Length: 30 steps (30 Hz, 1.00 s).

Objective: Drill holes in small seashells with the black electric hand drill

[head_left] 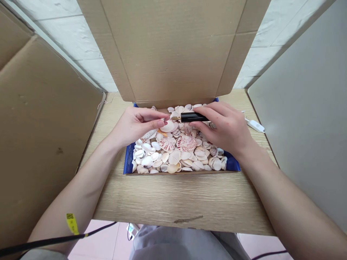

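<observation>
Right hand [225,126] is wrapped around a black tool [193,117], fingers closed on top and thumb tucked underneath, so it's got a proper grip on it. The tool lies roughly level, with its little gold tip [175,118] pointing left toward the other hand.

Left hand [135,124] has thumb and fingertips pinched together on what looks like a pale shell [168,126]. The gold tip sits right at that shell's upper edge, though it's hard to say whether it's actually touching.

Both hands hover over the back half of a shallow blue-lined box [127,162] that's packed with seashells, mostly small white and cream ones. Two bigger scallops with red markings [186,143] lie side by side near the middle, just under the hands.

The box's cardboard lid [173,54] stands open at the back. The whole thing sits on a light wooden table [173,198]. There's a small white switch on a cord [256,125] off to the right of the box, a cardboard panel [40,126] on the left and a grey panel [303,126] on the right. A black cable with a yellow tag [72,223] crosses the left forearm.
</observation>
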Tool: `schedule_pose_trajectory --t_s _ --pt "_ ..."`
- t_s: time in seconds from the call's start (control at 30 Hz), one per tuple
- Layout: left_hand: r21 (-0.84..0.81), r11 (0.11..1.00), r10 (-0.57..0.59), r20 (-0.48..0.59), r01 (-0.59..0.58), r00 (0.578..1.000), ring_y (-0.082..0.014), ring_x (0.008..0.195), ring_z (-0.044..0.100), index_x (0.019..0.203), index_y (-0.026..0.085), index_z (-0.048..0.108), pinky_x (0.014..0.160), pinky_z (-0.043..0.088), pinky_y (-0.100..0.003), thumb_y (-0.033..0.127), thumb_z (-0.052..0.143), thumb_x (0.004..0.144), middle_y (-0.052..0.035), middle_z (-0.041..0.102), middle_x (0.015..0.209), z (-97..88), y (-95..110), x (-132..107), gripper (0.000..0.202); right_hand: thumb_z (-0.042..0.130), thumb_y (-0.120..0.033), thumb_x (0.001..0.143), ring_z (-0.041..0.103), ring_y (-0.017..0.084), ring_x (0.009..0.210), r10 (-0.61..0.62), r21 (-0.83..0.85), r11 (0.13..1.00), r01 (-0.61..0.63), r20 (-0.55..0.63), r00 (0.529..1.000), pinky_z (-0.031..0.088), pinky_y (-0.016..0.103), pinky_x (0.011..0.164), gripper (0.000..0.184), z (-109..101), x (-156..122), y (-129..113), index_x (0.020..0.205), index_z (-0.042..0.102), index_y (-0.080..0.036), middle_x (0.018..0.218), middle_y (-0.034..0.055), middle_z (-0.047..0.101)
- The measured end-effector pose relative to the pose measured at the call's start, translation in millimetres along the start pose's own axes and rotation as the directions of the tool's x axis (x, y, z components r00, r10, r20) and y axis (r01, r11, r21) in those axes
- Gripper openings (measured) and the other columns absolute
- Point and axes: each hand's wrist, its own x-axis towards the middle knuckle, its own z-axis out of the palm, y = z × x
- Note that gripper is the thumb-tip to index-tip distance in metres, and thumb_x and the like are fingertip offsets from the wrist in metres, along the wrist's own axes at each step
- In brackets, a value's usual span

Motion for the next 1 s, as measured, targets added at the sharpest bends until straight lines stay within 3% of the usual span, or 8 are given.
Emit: schedule_pose_trajectory --t_s 0.17,0.37,0.53,0.73,0.9,1.0 --pt "-0.084 0.995 -0.043 0.053 0.048 0.998 -0.0208 0.080 0.073 0.096 0.022 0.076 0.069 0.056 -0.028 0.036 0.077 0.074 -0.0040 0.077 0.090 1.2 0.5 0.1 0.026 0.058 -0.032 0.090 0.062 0.022 0.083 -0.070 -0.102 0.993 0.063 -0.058 0.996 0.048 0.037 0.072 0.016 -5.5 2.6 -2.6 0.104 0.060 -0.025 0.095 0.0065 0.070" --pt "-0.138 0.989 -0.046 0.055 0.053 0.997 -0.0198 0.086 0.073 0.101 0.021 0.073 0.077 0.058 -0.030 0.032 0.079 0.071 -0.0033 0.077 0.096 2.7 0.4 0.9 0.032 0.058 -0.025 0.089 0.061 0.021 0.079 -0.157 -0.108 0.984 0.140 -0.167 0.973 0.050 0.035 0.068 0.011 -6.2 3.9 -3.8 0.100 0.057 -0.023 0.090 0.0060 0.068" --pt "-0.086 0.995 -0.041 0.050 0.045 0.998 -0.0182 0.080 0.072 0.097 0.021 0.074 0.068 0.056 -0.025 0.034 0.076 0.075 -0.0030 0.077 0.088 2.4 2.3 0.7 0.026 0.056 -0.025 0.091 0.065 0.019 0.080 -0.092 -0.041 0.995 0.088 -0.122 0.988 0.053 0.032 0.068 0.012 -6.7 3.9 -5.7 0.101 0.057 -0.021 0.092 0.0070 0.068" --pt "-0.049 0.998 -0.036 0.023 0.037 0.999 -0.0177 0.075 0.071 0.093 0.024 0.077 0.062 0.053 -0.024 0.033 0.076 0.075 -0.0017 0.077 0.085 2.2 2.1 0.3 0.020 0.060 -0.027 0.089 0.068 0.020 0.086 -0.092 0.007 0.996 0.093 -0.080 0.993 0.054 0.031 0.071 0.026 -4.2 2.2 -4.3 0.112 0.059 -0.017 0.100 0.0085 0.071" --pt "-0.047 0.998 -0.029 0.031 0.031 0.999 -0.0180 0.076 0.071 0.094 0.022 0.076 0.062 0.053 -0.024 0.035 0.076 0.074 -0.0020 0.077 0.084 1.4 1.6 0.6 0.023 0.059 -0.029 0.089 0.067 0.018 0.076 -0.092 -0.040 0.995 0.093 0.016 0.996 0.048 0.028 0.059 0.020 -4.5 1.0 -5.0 0.106 0.064 -0.019 0.092 0.0059 0.072" --pt "-0.047 0.998 -0.029 0.033 0.030 0.999 -0.0169 0.075 0.071 0.094 0.023 0.077 0.061 0.052 -0.023 0.033 0.076 0.075 -0.0019 0.077 0.085 1.1 1.8 0.5 0.021 0.060 -0.029 0.089 0.068 0.017 0.077 -0.107 -0.038 0.994 0.106 -0.004 0.994 0.048 0.028 0.060 0.019 -4.8 1.2 -5.1 0.104 0.064 -0.018 0.090 0.0058 0.072"
